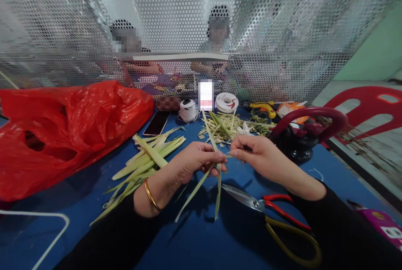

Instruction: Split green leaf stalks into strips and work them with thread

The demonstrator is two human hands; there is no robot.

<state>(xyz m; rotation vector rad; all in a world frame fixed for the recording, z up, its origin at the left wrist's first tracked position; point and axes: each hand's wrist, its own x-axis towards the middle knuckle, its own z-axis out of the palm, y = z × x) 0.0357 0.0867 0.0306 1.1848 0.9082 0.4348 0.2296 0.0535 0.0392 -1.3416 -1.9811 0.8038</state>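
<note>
My left hand (204,157), with a gold bangle (151,194) on the wrist, pinches pale green leaf strips (217,194) that cross at the fingers. One strip reaches up and away from me; two ends hang down over the table. Close on its right, my right hand (251,150) is closed, thumb against forefinger, on the thin end of a strip by the left fingertips. Below the hands lie scissors (245,199) with one red and one yellow handle. A pile of long green leaves (157,154) rests beside my left forearm.
Around the blue table (194,245) are a red plastic bag (78,131), a phone (157,123), white string (189,110), a ribbon spool (226,102), plant scraps (226,125), a yellow glue gun (265,108) and a dark-handled pot (297,148). Behind a perforated metal screen (176,14) sit two people.
</note>
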